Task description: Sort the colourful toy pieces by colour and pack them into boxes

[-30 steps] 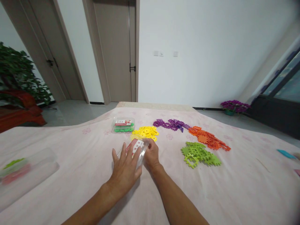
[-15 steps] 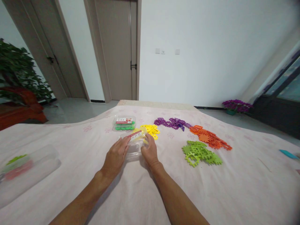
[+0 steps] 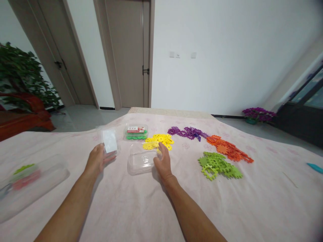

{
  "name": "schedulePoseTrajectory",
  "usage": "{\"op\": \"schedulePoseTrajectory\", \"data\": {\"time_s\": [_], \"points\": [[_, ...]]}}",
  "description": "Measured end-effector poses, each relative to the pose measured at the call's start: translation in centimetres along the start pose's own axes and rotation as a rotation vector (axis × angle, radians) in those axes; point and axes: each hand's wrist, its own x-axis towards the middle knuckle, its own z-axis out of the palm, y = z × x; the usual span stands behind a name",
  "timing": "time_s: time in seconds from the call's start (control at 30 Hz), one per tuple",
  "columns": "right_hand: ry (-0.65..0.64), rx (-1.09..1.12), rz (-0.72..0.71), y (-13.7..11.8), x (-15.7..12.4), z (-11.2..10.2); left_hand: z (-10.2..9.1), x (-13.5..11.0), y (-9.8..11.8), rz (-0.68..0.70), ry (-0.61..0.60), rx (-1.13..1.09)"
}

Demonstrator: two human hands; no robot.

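My left hand (image 3: 97, 158) grips a clear plastic lid (image 3: 109, 141) by its near edge, thumb on top and fingers under it. A white label back shows on the lid. In front of me a clear plastic box (image 3: 142, 160) lies open on the cloth, with nothing inside. My right hand (image 3: 163, 160) rests at the box's right edge, thumb and forefinger curved and apart around its corner. Just behind the box is a pile of yellow gear-edged plastic pieces (image 3: 161, 138). A closed clear box with green pieces (image 3: 136, 132) stands at the back left.
Purple pieces (image 3: 188, 132), orange pieces (image 3: 229, 149) and lime-green pieces (image 3: 218, 165) lie in piles on the right. A long clear container (image 3: 50, 173) with green and red items sits at the left. A blue object (image 3: 315, 167) lies at the far right of the pink cloth (image 3: 141, 211).
The lid has come away from the clear box and swung left in my left hand, now showing its label's white back. My right hand has stayed by the box.
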Motion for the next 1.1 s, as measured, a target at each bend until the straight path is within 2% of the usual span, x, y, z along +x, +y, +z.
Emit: {"op": "schedulePoseTrajectory", "data": {"time_s": [0.07, 0.13, 0.2, 0.27, 0.33, 0.37, 0.43, 0.47, 0.5, 0.53, 0.6, 0.67, 0.73, 0.8, 0.87, 1.0, 1.1], "points": [[-0.021, 0.021, 0.017, -0.3, -0.2, 0.0, -0.9, 0.8, -0.8, -0.051, -0.026, 0.032], [-0.054, 0.048, 0.022, -0.8, -0.4, 0.0, -1.7, 1.4, -1.2, -0.036, -0.043, 0.114], [-0.082, 0.076, 0.025, -1.4, -0.6, -0.1, -2.3, 1.7, -1.2, 0.026, 0.025, 0.3], [-0.079, 0.096, 0.037, -1.9, -0.5, -0.4, -2.7, 1.6, -1.0, 0.141, 0.145, 0.587], [-0.031, 0.096, 0.055, -2.0, -0.2, -0.7, -2.6, 1.1, -0.8, 0.331, 0.227, 0.84], [0.005, 0.084, 0.063, -1.8, 0.0, -0.9, -2.3, 0.7, -0.8, 0.447, 0.235, 0.899], [0.081, 0.038, 0.069, -1.2, 0.6, -1.1, -1.2, -0.2, -1.1, 0.636, 0.163, 0.848], [0.112, 0.006, 0.067, -0.8, 0.8, -1.2, -0.5, -0.7, -1.4, 0.666, 0.082, 0.753], [0.137, -0.029, 0.062, -0.4, 1.1, -1.3, 0.3, -1.3, -1.7, 0.641, -0.014, 0.628], [0.152, -0.067, 0.052, 0.1, 1.3, -1.4, 1.2, -1.8, -2.1, 0.561, -0.102, 0.488], [0.156, -0.139, 0.022, 0.9, 1.9, -1.5, 2.7, -2.8, -3.0, 0.292, -0.24, 0.23], [0.144, -0.202, -0.007, 1.7, 2.7, -1.7, 3.7, -3.5, -3.8, 0.076, -0.375, 0.12], [0.138, -0.261, -0.007, 2.2, 4.0, -1.9, 4.2, -3.9, -4.2, -0.015, -0.455, 0.075], [0.113, -0.337, 0.012, 2.5, 5.7, -2.1, 4.1, -3.8, -4.4, -0.027, -0.458, -0.007], [0.02, -0.436, 0.014, 2.4, 7.7, -2.1, 3.8, -3.4, -4.3, -0.031, -0.413, -0.126], [-0.313, -0.651, -0.038, 1.0, 10.7, -0.6, 3.3, -2.4, -3.9, -0.027, -0.285, -0.278], [-0.506, -0.748, -0.064, -0.4, 11.4, 1.5, 3.1, -1.9, -3.8, -0.02, -0.224, -0.311]]}}
